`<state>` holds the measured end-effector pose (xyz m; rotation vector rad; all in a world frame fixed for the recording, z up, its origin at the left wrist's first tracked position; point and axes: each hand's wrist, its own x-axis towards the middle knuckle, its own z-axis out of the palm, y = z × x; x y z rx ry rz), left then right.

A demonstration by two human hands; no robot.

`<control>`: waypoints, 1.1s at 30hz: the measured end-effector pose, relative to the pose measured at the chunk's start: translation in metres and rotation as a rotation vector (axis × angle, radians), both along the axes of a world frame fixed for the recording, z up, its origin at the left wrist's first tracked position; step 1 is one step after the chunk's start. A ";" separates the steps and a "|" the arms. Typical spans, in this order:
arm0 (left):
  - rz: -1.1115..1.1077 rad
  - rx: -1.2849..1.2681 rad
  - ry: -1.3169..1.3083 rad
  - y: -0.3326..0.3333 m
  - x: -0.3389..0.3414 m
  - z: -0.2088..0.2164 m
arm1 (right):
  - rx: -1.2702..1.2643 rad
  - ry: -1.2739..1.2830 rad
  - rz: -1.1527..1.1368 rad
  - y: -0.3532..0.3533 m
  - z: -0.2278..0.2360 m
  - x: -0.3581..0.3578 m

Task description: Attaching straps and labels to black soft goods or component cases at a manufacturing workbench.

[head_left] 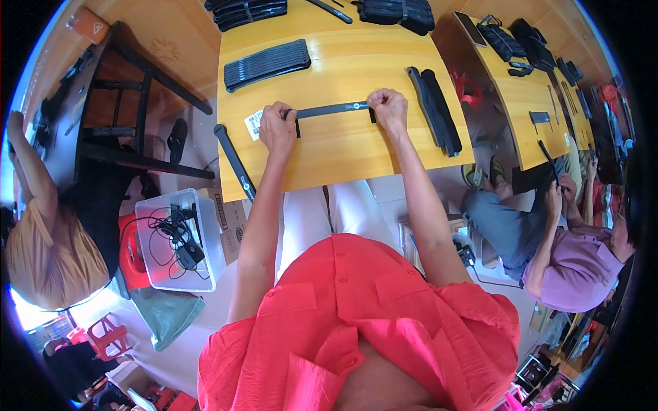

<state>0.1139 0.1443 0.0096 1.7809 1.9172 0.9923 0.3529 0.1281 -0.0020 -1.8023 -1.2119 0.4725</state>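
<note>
A flat black strap [329, 110] with a small round pale mark is stretched between my two hands over the yellow wooden table [329, 164]. My left hand [278, 129] pinches its left end, and a short piece hangs down beside the fingers. The right end is held by the closed fingers of my right hand [389, 109], where another short end hangs down. A white printed label [253, 125] lies by my left hand. Another black strap [236, 163] rests along the table's left edge. Beyond my hands sits a neat stack of black straps [267, 65].
Longer black straps [436, 113] lie at the table's right, and black bundles [396, 12] at its far edge. A clear plastic bin [209, 236] with cables stands on the floor at left. People sit at tables on both sides, one in a purple shirt [572, 267].
</note>
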 end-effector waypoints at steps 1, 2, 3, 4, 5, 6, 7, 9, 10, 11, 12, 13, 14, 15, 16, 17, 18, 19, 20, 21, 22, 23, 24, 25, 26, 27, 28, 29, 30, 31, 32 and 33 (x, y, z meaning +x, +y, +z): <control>-0.004 -0.001 -0.006 0.000 0.000 0.000 | -0.010 0.015 0.004 0.000 0.000 0.001; -0.005 0.000 -0.006 0.000 0.000 0.000 | -0.008 0.014 0.003 0.000 0.000 0.001; -0.004 -0.011 -0.031 0.001 0.000 0.001 | -0.022 0.027 0.010 0.000 0.000 0.002; -0.006 -0.021 -0.057 0.002 0.001 0.001 | -0.035 0.038 0.016 0.001 -0.001 0.004; -0.009 -0.016 -0.057 0.002 0.002 0.002 | -0.030 0.038 0.013 0.001 -0.001 0.004; 0.017 0.009 -0.058 0.001 0.003 0.002 | -0.005 0.046 0.010 0.001 -0.002 0.004; 0.049 0.036 -0.058 0.000 0.001 0.002 | 0.021 0.055 0.012 0.002 -0.001 0.002; 0.053 0.101 -0.040 -0.001 -0.001 -0.002 | 0.017 0.067 0.021 0.001 0.002 0.000; 0.055 0.159 -0.024 -0.002 0.000 -0.003 | 0.005 0.078 0.026 0.001 0.003 0.000; 0.057 0.168 -0.027 -0.002 0.000 -0.002 | 0.015 0.076 0.028 0.001 0.002 0.001; 0.000 0.101 -0.038 -0.004 0.000 -0.002 | 0.025 0.073 0.029 0.000 0.001 0.002; -0.055 0.035 -0.048 -0.005 0.000 -0.001 | 0.036 0.071 0.032 0.000 0.000 0.002; -0.049 0.048 -0.051 -0.006 0.000 -0.004 | 0.048 0.068 0.038 0.000 -0.001 0.002; -0.051 0.077 -0.025 -0.007 0.001 -0.007 | 0.047 0.059 0.030 0.000 -0.002 0.002; -0.055 0.105 0.001 -0.008 0.003 -0.006 | 0.046 0.050 0.019 -0.001 -0.003 0.002; -0.038 0.102 0.051 -0.010 0.007 -0.003 | 0.058 0.046 0.024 -0.001 -0.003 0.003; -0.034 0.115 0.047 -0.010 0.008 -0.003 | 0.053 0.015 0.028 -0.001 -0.003 0.003; -0.033 0.139 0.097 -0.011 0.007 -0.005 | 0.048 -0.016 0.034 -0.002 0.000 0.001; -0.031 0.163 0.146 -0.011 0.006 -0.006 | 0.059 -0.021 0.040 -0.003 0.003 0.000; -0.022 0.174 0.142 -0.011 0.003 -0.007 | 0.029 -0.064 0.051 -0.004 0.006 -0.002; -0.029 0.153 0.156 -0.012 0.001 -0.004 | -0.005 -0.108 0.056 -0.005 0.006 -0.002; -0.034 0.131 0.170 -0.013 -0.002 -0.001 | 0.003 -0.112 0.059 -0.006 0.005 0.000; -0.027 0.138 0.166 -0.017 -0.008 0.002 | 0.020 -0.151 0.034 -0.009 0.004 0.002; -0.057 0.099 0.085 -0.024 -0.013 0.012 | 0.034 -0.188 0.004 -0.011 0.002 0.006; -0.063 0.057 0.005 -0.033 -0.026 0.017 | 0.038 -0.190 0.027 -0.016 0.008 0.000; -0.037 0.057 0.003 -0.040 -0.039 0.018 | 0.067 -0.210 -0.010 -0.026 0.012 -0.006; -0.056 0.152 -0.153 -0.053 -0.054 0.017 | 0.093 -0.228 -0.045 -0.039 0.018 -0.015; -0.080 0.248 -0.305 -0.067 -0.067 0.019 | 0.089 -0.226 -0.021 -0.050 0.023 -0.026; -0.053 0.243 -0.299 -0.084 -0.079 0.021 | 0.085 -0.227 0.092 -0.061 0.027 -0.039; -0.002 0.178 -0.456 -0.103 -0.088 0.030 | 0.082 -0.227 0.192 -0.074 0.027 -0.050; 0.049 0.116 -0.612 -0.118 -0.096 0.034 | 0.116 -0.182 0.276 -0.082 0.020 -0.067; 0.061 0.116 -0.606 -0.131 -0.107 0.028 | 0.148 -0.136 0.359 -0.091 0.013 -0.090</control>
